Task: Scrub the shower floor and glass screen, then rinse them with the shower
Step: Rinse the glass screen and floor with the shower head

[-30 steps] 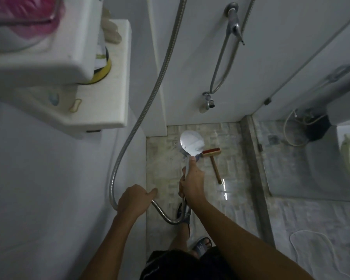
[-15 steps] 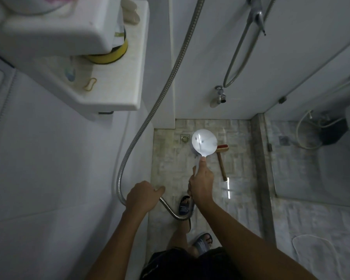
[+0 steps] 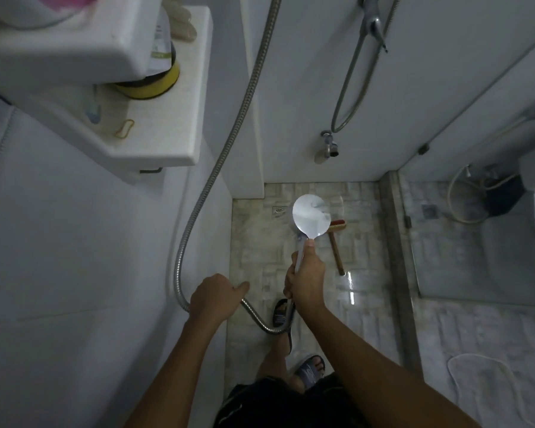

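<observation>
My right hand [image 3: 306, 274] grips the handle of a round chrome shower head [image 3: 311, 218], held face down over the tiled shower floor [image 3: 260, 251]. My left hand [image 3: 215, 296] is closed around the metal shower hose [image 3: 217, 168], which loops from the wall down to the handle. A wooden scrub brush [image 3: 336, 247] with a red bristle head lies on the floor just right of the shower head. The glass screen [image 3: 476, 156] stands to the right, along a raised sill [image 3: 397, 261].
A white shelf [image 3: 167, 125] with a yellow-based bottle and a rubber band juts out at upper left. A wall tap [image 3: 329, 146] with a second hose hangs on the back wall. A floor drain [image 3: 279, 210] lies left of the shower head. My sandalled feet [image 3: 309, 369] stand below.
The view has shifted slightly, and the shower head has tilted a little. Both hands keep their hold on the handle and hose.
</observation>
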`<state>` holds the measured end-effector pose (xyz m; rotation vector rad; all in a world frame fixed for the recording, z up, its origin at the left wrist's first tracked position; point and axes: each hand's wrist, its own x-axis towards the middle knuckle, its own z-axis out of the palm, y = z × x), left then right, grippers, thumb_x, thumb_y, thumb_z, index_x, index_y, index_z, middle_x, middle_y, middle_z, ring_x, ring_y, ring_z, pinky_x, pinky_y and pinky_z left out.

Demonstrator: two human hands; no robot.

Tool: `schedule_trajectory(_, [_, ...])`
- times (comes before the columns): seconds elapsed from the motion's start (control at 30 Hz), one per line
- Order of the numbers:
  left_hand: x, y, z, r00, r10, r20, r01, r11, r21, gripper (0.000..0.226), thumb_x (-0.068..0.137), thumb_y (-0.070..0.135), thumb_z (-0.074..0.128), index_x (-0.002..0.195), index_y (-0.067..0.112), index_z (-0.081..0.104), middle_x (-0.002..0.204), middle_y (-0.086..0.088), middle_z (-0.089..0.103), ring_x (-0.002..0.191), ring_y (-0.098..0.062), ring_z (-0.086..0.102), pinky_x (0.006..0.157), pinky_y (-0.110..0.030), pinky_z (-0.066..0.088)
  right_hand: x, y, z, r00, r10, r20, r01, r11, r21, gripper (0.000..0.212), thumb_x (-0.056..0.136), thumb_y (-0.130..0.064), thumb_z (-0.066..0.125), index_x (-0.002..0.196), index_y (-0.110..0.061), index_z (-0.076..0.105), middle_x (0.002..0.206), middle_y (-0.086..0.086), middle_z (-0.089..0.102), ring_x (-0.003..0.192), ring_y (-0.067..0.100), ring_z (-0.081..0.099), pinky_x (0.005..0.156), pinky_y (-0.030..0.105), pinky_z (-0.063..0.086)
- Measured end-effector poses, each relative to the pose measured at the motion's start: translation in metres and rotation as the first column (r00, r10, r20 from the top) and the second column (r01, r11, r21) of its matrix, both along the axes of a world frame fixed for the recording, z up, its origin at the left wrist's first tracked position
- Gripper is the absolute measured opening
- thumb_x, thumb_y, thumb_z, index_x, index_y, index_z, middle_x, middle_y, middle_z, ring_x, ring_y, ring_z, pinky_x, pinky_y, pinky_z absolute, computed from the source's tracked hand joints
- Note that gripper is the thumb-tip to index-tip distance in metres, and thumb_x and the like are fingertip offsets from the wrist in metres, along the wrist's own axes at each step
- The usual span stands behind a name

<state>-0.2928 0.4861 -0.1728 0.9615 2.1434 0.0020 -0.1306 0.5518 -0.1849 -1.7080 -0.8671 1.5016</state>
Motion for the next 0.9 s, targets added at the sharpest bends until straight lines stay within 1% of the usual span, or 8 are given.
schedule_trajectory(0.1, [0.017,0.0,-0.003,0.999,-0.027,0.047,0.026,1.0,0.008,0.058,0.089,0.054,0.063,0.048,0.019,0.041,0.049,0.006,0.046,0.043,-0.009,0.043,0.043,-0.021,0.024,0.019,0.0,-0.004,0.994,-0.007,0.112,0.004,1.0,0.026,0.054,0.089,-0.069,0.044,0.068,-0.019,0.047,0.056,0.006,0.039,0.044,0.018,0.038,0.047,0.025,0.036])
schedule_trajectory(0.2, [0.037,0.011,-0.007,0.995,-0.08,0.059,0.079,0.997,0.013,0.059,0.089,0.059,0.06,0.049,0.019,0.043,0.051,0.005,0.049,0.045,-0.011,0.047,0.043,-0.022,0.027,0.046,0.003,-0.008,0.983,-0.084,0.165,0.083,0.996,0.013,0.027,0.102,-0.036,0.052,0.075,-0.035,0.048,0.072,0.001,0.047,0.058,0.012,0.044,0.057,0.025,0.041])
schedule_trajectory(0.3, [0.068,0.034,-0.003,0.979,-0.184,0.087,0.184,0.983,0.008,0.058,0.091,0.06,0.055,0.053,0.017,0.046,0.057,0.003,0.054,0.05,-0.012,0.051,0.044,-0.023,0.031,0.086,0.01,-0.001,0.918,-0.37,0.142,0.37,0.929,0.029,0.058,0.104,-0.048,0.043,0.08,0.003,0.055,0.064,0.012,0.042,0.052,0.026,0.041,0.044,0.031,0.037])
schedule_trajectory(0.33, [0.075,0.04,-0.003,0.975,-0.205,0.086,0.204,0.979,0.018,0.057,0.091,0.06,0.055,0.054,0.017,0.046,0.059,0.002,0.054,0.052,-0.013,0.052,0.045,-0.024,0.032,0.094,0.012,0.0,0.898,-0.419,0.132,0.418,0.908,0.038,0.063,0.103,-0.053,0.041,0.08,0.005,0.052,0.064,0.012,0.041,0.052,0.026,0.04,0.043,0.032,0.036])
schedule_trajectory(0.43, [0.105,0.063,-0.002,0.954,-0.288,0.084,0.284,0.957,0.058,0.053,0.089,0.059,0.056,0.056,0.018,0.048,0.063,0.001,0.056,0.062,-0.018,0.059,0.05,-0.025,0.035,0.125,0.016,0.009,0.846,-0.527,0.082,0.525,0.85,0.045,0.074,0.086,-0.081,0.039,0.07,-0.01,0.05,0.062,0.013,0.041,0.053,0.028,0.039,0.05,0.038,0.037])
schedule_trajectory(0.53, [0.149,0.089,-0.001,0.899,-0.429,0.092,0.426,0.903,0.055,0.054,0.088,0.06,0.054,0.059,0.015,0.055,0.064,-0.001,0.059,0.066,-0.019,0.062,0.054,-0.026,0.039,0.168,0.019,0.017,0.754,-0.647,0.115,0.639,0.763,0.102,0.08,0.078,-0.091,0.038,0.065,-0.012,0.046,0.059,0.013,0.039,0.052,0.029,0.037,0.05,0.04,0.036])
schedule_trajectory(0.77, [0.219,0.12,0.007,0.793,-0.6,0.1,0.593,0.799,0.099,0.054,0.091,0.054,0.053,0.054,0.016,0.049,0.061,-0.001,0.053,0.063,-0.018,0.056,0.05,-0.027,0.031,0.233,0.014,0.043,0.544,-0.839,-0.024,0.836,0.54,0.097,0.06,0.085,-0.073,0.042,0.072,-0.015,0.046,0.055,0.009,0.037,0.042,0.018,0.035,0.043,0.027,0.034])
schedule_trajectory(0.9, [0.241,0.135,0.007,0.761,-0.638,0.118,0.631,0.77,0.095,0.051,0.088,0.056,0.053,0.068,0.01,0.061,0.073,-0.009,0.065,0.066,-0.02,0.058,0.051,-0.028,0.032,0.252,0.014,0.049,0.523,-0.85,-0.061,0.851,0.517,0.095,0.063,0.084,-0.072,0.041,0.082,-0.01,0.053,0.05,0.004,0.04,0.039,0.016,0.036,0.042,0.024,0.033])
